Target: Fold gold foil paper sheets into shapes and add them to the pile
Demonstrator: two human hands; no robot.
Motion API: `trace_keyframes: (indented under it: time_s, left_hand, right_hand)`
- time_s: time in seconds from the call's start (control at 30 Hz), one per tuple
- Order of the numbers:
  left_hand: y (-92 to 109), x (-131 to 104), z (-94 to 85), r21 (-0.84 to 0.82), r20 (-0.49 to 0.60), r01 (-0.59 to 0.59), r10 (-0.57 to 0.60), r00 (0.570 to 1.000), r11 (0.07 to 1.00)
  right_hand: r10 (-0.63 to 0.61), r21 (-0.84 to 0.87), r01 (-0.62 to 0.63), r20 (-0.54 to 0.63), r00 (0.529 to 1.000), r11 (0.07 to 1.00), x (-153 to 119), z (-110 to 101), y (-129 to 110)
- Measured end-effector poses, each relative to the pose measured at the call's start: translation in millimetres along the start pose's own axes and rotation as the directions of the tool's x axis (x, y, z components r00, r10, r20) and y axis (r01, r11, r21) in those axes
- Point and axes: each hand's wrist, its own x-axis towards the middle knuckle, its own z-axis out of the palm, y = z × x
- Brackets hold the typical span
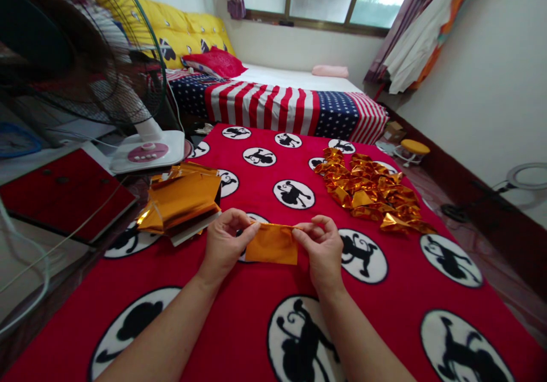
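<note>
Between my two hands a sheet of gold foil paper (272,245) is stretched, its far edge rolled or folded over. My left hand (226,239) pinches the left end of that edge between thumb and fingers. At the right end, my right hand (320,245) grips the same edge in a similar pinch. Just left of my left hand lies a stack of flat gold foil sheets (188,200), loosely fanned. A heap of folded, shiny gold foil pieces (367,191) rests beyond my right hand.
The red cloth (239,331) with monkey prints covers the surface under my hands. A fan (149,148) stands at the left beside a dark red panel (64,188). A bed with a striped cover (265,106) is at the back, and a yellow stool (414,147) at the right.
</note>
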Motion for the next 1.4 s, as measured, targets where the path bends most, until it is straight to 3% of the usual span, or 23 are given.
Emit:
trace_keyframes:
  time_s: [0.23,0.47,0.6,0.73,1.4]
  left_hand:
    - [1.7,0.1,-5.0,-0.002,0.093,0.081,-0.08,0.992,0.997]
    - [-1.1,-0.4,-1.5,-0.108,0.048,0.196,-0.192,0.98,0.975]
    - [0.9,-0.4,-0.5,0.073,0.165,0.036,-0.047,0.985,0.997]
    - [4.1,-2.0,-0.4,0.268,0.238,-0.142,0.078,0.968,0.953]
    - [10.7,1.9,-1.7,0.344,0.343,-0.255,0.132,0.93,0.904]
  right_hand:
    - [0.011,0.015,-0.011,0.04,0.999,1.0,-1.3,-0.3,-2.4]
    - [0.006,0.019,-0.008,0.076,0.997,1.0,-2.6,1.9,-3.6]
    - [-0.009,-0.001,0.009,0.093,0.996,1.0,-2.9,1.4,-1.9]
    - [-0.016,-0.007,0.017,0.112,0.994,1.0,-2.9,0.7,-2.1]
    - [-0.068,-0.055,0.078,0.157,0.985,0.995,-1.6,-0.6,-1.6]
